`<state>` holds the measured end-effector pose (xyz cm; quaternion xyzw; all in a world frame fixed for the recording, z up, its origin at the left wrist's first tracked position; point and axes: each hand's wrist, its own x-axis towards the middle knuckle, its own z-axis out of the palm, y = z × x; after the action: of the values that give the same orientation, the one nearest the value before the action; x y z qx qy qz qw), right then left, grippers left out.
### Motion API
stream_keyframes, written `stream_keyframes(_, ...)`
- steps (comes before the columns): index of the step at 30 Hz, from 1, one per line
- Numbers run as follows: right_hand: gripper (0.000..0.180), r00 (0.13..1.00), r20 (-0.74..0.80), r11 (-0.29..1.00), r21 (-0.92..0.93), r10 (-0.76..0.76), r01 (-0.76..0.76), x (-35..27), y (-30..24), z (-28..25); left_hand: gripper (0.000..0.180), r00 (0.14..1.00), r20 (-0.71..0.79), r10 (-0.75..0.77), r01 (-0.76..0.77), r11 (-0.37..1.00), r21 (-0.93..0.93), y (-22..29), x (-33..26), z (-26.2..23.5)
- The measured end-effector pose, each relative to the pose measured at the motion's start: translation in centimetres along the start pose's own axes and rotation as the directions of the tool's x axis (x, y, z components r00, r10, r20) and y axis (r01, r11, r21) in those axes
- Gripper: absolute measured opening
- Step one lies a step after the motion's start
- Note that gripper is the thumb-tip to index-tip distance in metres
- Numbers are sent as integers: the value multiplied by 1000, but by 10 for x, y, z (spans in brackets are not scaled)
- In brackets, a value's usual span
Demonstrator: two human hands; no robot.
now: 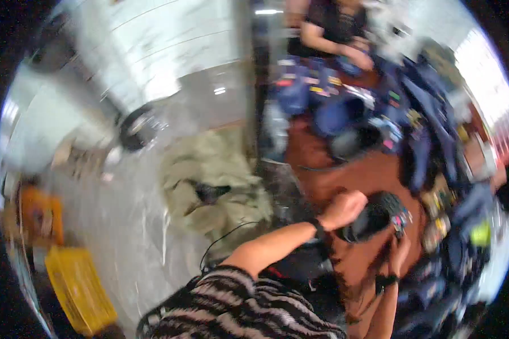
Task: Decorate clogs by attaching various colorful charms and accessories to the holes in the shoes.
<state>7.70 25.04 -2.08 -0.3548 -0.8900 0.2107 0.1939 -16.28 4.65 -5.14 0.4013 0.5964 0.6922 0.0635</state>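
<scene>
A black, round, cap-like piece [383,207] with a dark hollow and a small multicoloured patch on its right side sits over the reddish-brown table [373,178]. My left hand [348,209] is at its upper left edge, fingers curled; blur hides what lies between them. From below, my right hand [400,248] holds the piece's right side near the coloured patch, fingers pressed together. Dark bands circle both my wrists. Farther up the table lie another black cap-like piece [356,142] and a dark blue one [338,116].
Across the table a person [336,42] handles something blue. Dark blue cloth pieces [421,113] and small coloured bits crowd the far and right sides. Left of the table, pale green cloth [209,158] lies on the grey floor [138,226], near a yellow crate [80,289].
</scene>
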Motion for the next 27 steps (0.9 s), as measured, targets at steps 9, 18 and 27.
stream_keyframes(9, 44, 961, -275, 971, -233, -17, -49, -22, 0, 13, 23, 982, 115, -147, 140, 988, 65, 21, 6, -3)
stream_keyframes(18, 49, 944, -318, 996, 60, 87, -71, -49, -4, 0, 27, 966, 150, -209, 203, 978, 58, 24, 5, -6)
stream_keyframes(27, 49, 939, -302, 943, 327, 164, -59, -44, 14, 4, 30, 964, 143, -225, 209, 971, 118, 23, 13, -6)
